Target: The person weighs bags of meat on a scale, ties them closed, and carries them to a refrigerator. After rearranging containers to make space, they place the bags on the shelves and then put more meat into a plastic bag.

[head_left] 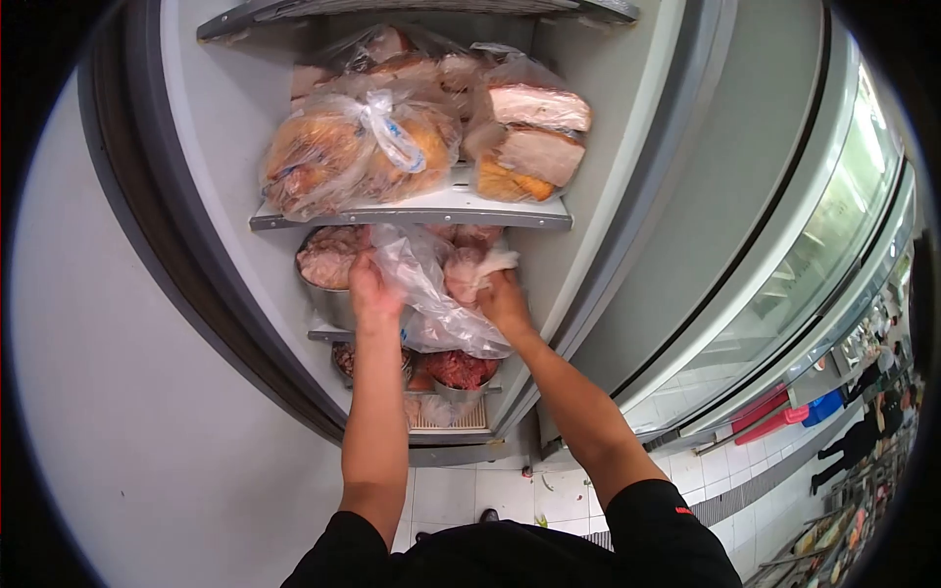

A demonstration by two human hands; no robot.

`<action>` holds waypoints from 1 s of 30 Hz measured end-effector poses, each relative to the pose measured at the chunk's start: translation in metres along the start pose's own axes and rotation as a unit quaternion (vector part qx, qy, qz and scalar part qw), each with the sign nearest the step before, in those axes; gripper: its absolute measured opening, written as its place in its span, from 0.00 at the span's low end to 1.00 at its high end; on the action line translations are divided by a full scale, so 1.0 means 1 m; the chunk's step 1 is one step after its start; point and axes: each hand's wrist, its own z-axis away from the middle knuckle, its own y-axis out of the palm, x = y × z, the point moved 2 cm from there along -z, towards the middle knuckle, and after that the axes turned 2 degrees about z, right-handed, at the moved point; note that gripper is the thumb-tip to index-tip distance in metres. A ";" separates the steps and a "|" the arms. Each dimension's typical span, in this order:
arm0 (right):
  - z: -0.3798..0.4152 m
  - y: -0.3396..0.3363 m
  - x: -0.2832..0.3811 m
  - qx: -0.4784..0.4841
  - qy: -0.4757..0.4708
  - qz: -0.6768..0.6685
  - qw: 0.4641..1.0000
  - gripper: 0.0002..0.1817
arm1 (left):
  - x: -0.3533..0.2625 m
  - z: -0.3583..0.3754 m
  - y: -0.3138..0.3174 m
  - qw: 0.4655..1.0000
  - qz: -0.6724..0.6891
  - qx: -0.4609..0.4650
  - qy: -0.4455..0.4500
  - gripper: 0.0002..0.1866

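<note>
Inside an open upright fridge, both my hands reach to the middle shelf. My left hand, slightly blurred, is closed on the edge of a clear plastic bag, beside a metal pot heaped with pale pink raw meat. The bag hangs between my hands and droops over the front of the shelf. My right hand is closed on a pale pink piece of raw meat at the bag's right side. Its fingertips are partly hidden behind the meat.
Above, a shelf bears bagged whole poultry and wrapped meat slabs. A bowl of dark red meat stands below. The open white door is at left, a glass-fronted cabinet at right. A person stands far right.
</note>
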 end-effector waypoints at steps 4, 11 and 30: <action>-0.018 -0.005 -0.014 0.008 0.134 -0.147 0.980 0.22 | 0.004 0.029 0.047 0.987 -0.143 -0.067 0.037 0.25; -0.007 -0.024 0.035 -0.076 0.196 -0.338 0.917 0.17 | -0.005 0.010 0.022 0.977 -0.210 -0.043 -0.002 0.26; -0.003 -0.038 0.057 0.288 0.237 -0.387 0.843 0.15 | 0.044 0.048 -0.010 0.672 -0.714 0.026 0.194 0.29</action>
